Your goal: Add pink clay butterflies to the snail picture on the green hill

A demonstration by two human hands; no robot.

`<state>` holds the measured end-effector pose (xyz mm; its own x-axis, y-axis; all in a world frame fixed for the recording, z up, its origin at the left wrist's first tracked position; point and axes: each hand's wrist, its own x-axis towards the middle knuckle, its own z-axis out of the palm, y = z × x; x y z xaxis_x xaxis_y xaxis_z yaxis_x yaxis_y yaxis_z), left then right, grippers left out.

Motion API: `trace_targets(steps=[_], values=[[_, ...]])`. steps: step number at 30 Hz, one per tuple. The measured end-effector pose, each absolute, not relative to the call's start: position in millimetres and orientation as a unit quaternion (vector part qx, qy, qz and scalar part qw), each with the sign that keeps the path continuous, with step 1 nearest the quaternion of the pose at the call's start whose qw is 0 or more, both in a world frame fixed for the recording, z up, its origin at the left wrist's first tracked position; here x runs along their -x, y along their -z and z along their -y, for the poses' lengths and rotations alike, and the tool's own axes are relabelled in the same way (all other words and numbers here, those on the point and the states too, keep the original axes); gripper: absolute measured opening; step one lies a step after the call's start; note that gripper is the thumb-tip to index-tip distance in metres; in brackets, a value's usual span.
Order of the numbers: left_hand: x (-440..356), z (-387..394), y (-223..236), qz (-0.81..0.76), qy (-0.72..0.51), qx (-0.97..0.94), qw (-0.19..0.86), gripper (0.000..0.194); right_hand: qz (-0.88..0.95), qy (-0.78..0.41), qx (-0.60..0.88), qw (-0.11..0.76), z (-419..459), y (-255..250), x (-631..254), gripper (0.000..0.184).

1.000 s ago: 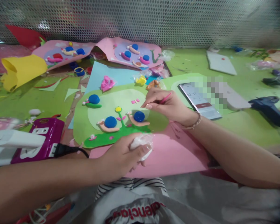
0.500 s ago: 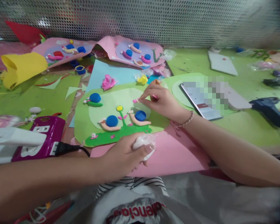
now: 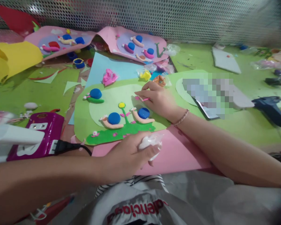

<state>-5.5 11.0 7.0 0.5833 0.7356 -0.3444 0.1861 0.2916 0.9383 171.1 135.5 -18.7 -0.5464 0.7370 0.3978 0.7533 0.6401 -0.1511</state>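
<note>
My left hand (image 3: 131, 153) is closed around a clear plastic bag of white clay (image 3: 146, 142), just above the pink sheet (image 3: 175, 153). Over the right part of the green card (image 3: 81, 125), my right hand (image 3: 160, 98) has its fingers bent round a thin pink stick (image 3: 145, 99). The stick's far end meets a small pink piece (image 3: 137, 97) on the pale oval; I cannot tell whether they are joined. Nearby on the card are a snail with a blue shell (image 3: 144, 113), a similar snail (image 3: 114, 118), a green-bodied snail (image 3: 95, 93) and a yellow flower (image 3: 121, 105).
Pink clay (image 3: 109, 77), yellow clay (image 3: 145, 75) and orange clay (image 3: 159, 80) lie behind the card. A purple power strip (image 3: 41, 132) stands left. Right are a phone (image 3: 209, 111) and a glue gun (image 3: 270, 107). Finished snail pictures (image 3: 105, 36) lean at the back.
My right hand has shifted slightly; its fingertips have loosened from a pinch, and more of the pink stick shows. My left hand still grips the bag. The whole view has moved a little.
</note>
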Motion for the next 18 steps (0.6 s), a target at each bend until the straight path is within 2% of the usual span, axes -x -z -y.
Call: trace_targets(steps=[8,18], values=[[6.7,-11.4,-5.4,-0.392,-0.210,-0.577,0.685,0.038,0.882,0.042,0.452,0.128,-130.0,12.1,-164.0,0.032],[7.4,-12.9,-7.0,-0.389,-0.200,-0.584,0.684,0.040,0.882,0.050,0.443,0.155,-129.8,13.0,-166.3,0.027]])
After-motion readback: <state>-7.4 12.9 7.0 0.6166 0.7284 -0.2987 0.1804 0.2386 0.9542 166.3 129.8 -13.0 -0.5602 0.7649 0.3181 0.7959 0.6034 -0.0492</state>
